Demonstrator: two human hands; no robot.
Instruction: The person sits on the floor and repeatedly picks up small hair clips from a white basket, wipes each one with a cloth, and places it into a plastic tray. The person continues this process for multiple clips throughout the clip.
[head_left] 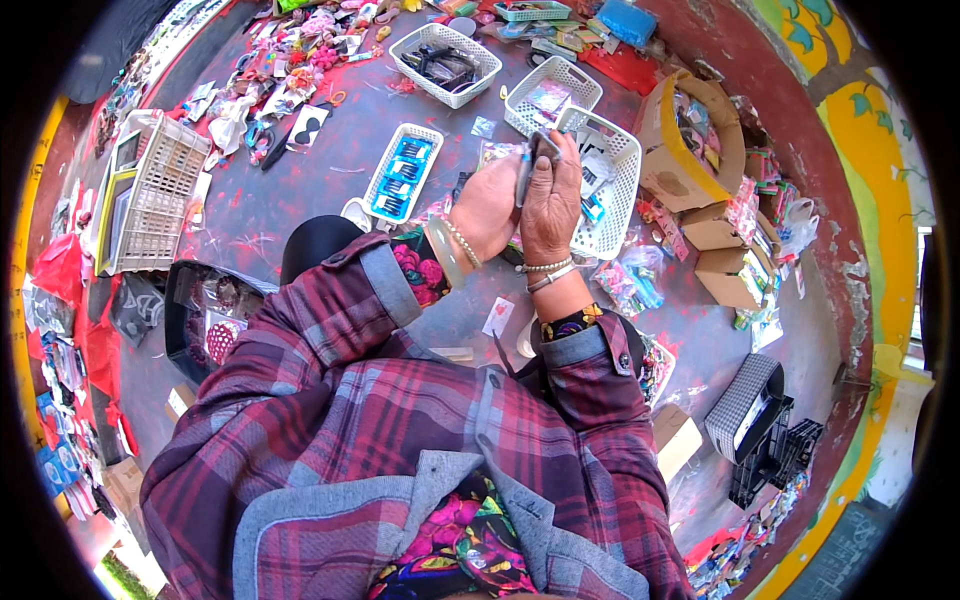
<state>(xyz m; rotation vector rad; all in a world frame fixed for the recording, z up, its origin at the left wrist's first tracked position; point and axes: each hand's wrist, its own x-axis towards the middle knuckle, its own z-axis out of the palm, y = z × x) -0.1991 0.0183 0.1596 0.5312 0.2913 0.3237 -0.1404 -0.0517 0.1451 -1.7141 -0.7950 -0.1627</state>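
Grey floor with red specks takes up most of the view, loose goods heaped along its edges. Person in a red-and-grey plaid jacket, both forearms reaching forward to mid-floor. Left side: white slatted plastic crate, tipped on its side; black bin near it, nearer the person, clear-wrapped goods inside. Right side: open cardboard box with a yellow band, filled with small packaged goods. Three white perforated baskets at the far middle — one with black items, one with packets, the nearest just beyond the right hand, holding white and blue packs. Narrow white tray left of the hands, blue packets lined up in it. Left hand is curled, fingers mostly hidden, against the other hand; can't tell how firm its hold is. Right hand has its fingers long and together, thumb closed on a small dark flat item, which sits between the two hands — exact kind unclear. Small white card on the floor below the wrists. Beaded bracelets on both wrists.
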